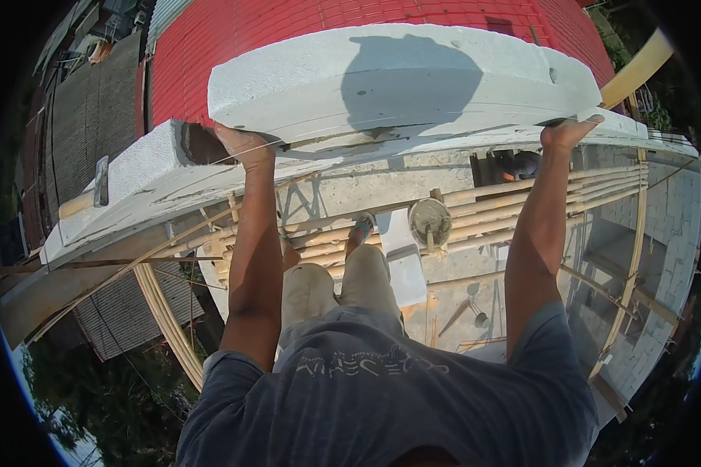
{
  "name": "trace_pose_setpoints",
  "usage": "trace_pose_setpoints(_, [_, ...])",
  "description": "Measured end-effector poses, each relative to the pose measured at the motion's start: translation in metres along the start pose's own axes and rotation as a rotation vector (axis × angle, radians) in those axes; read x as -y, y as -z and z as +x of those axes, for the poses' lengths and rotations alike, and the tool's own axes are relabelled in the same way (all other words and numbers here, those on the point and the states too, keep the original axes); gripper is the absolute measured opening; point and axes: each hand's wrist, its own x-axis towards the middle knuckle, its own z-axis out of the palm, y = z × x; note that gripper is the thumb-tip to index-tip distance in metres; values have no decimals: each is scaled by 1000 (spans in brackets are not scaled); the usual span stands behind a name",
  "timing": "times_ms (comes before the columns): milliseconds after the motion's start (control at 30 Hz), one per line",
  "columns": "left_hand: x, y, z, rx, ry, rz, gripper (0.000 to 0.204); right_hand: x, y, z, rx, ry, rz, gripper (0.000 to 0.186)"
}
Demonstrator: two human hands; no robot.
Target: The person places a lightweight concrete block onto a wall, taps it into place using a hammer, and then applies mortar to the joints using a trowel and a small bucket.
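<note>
A long white lightweight concrete block (288, 86) spans the space in front of me on top of a white block wall (152, 167). My left hand (245, 146) grips its lower left corner, with the fingers hidden behind it. At the opposite end, my right hand (568, 134) holds the lower right corner, thumb side outward. Dark gaps show beneath the block near both hands, and whether it rests fully on the course below I cannot tell. A thin string runs along the wall face. A rounded shadow falls across the block's middle.
I stand on bamboo poles (475, 210) high above a floor. Near my feet are a bucket of grey mortar (430, 222) and another white block (406, 276). A dark rounded shape (519, 163) shows below, unclear. Beyond the wall lies a red roof (183, 70).
</note>
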Motion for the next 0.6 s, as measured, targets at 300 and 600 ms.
trace_pose_setpoints(300, [28, 28, -11, 22, -456, 406, 38, -29, 12, 20, 75, 145, -26, 58])
trace_pose_setpoints(600, [-90, 22, -112, 55, -55, 310, 49, -37, -7, 9, 9, -7, 11, 55])
